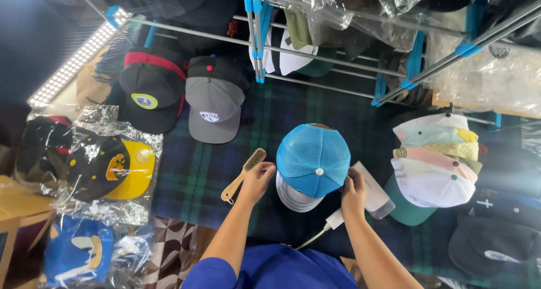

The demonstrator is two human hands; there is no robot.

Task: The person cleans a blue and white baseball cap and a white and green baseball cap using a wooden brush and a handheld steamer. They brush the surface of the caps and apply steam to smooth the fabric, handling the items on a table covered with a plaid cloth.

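A bright blue mesh cap (pixel 313 158) with a white striped brim rests crown-up on the dark plaid cloth (pixel 197 170) in front of me. My left hand (pixel 257 181) lies at the cap's left edge and grips the handle of a wooden brush (pixel 243 166), bristles pointing away. My right hand (pixel 354 191) is at the cap's right edge, fingers curled around a white handheld appliance (pixel 373 192) whose white cord (pixel 320 232) trails toward my body.
A stack of pastel caps (pixel 433 165) sits at right, with dark caps (pixel 499 238) beyond. Black and grey caps (pixel 180 94) lie at the back left. Bagged caps (pixel 84 165) crowd the left. A metal rack with blue joints (pixel 315 52) stands over the back.
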